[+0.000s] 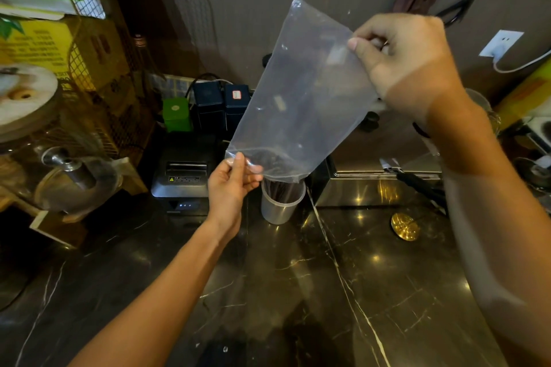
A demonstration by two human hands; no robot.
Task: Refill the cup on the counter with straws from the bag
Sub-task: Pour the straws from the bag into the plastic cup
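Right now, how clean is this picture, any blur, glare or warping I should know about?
Head view: the right hand and its forearm smear with motion blur, while the left hand stays sharp; lamp glints dot the glossy counter; the clear bag hazes what lies behind it; the wide lens bends the edges, and the left corner sits dim.

Both hands tip bag (pixel 301 92) over cup (pixel 281 202).
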